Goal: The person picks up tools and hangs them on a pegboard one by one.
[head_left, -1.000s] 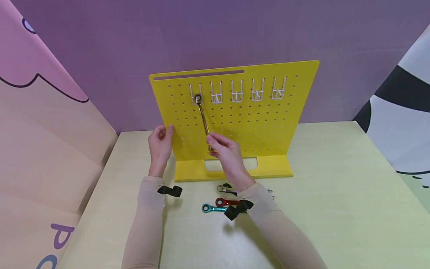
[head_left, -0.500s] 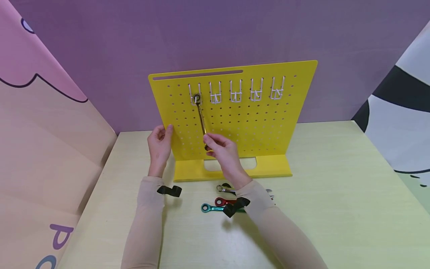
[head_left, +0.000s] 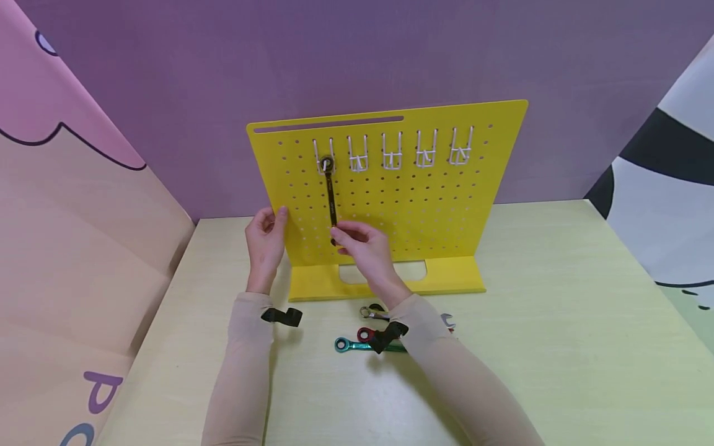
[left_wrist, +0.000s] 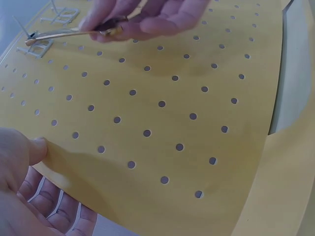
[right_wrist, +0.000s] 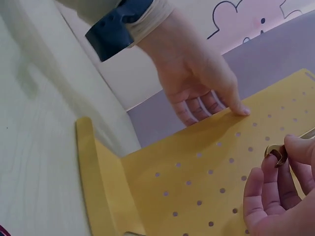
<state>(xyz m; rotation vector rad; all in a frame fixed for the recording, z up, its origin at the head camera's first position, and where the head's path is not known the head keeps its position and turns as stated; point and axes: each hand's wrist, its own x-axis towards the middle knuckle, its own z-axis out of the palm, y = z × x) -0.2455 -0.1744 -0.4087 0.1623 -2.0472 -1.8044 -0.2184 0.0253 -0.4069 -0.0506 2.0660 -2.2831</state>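
Observation:
A yellow pegboard stands on its base, with several white wire hooks in a row near the top. My left hand grips its left edge; the left wrist view has the thumb on the front face and the fingers behind. A shiny dark-gold wrench hangs nearly upright, its ring end over the leftmost hook. Low on that wrench, my right hand pinches the end between thumb and fingers. In the right wrist view the open-jawed end pokes out at the fingertips.
In front of the base lie a teal wrench, a red wrench and a silver wrench, partly covered by the right forearm. A purple backdrop rises behind the pale table.
My right hand has moved left with the wrench's lower end, so the wrench now hangs straighter and closer to vertical. The left hand stays at the pegboard's edge.

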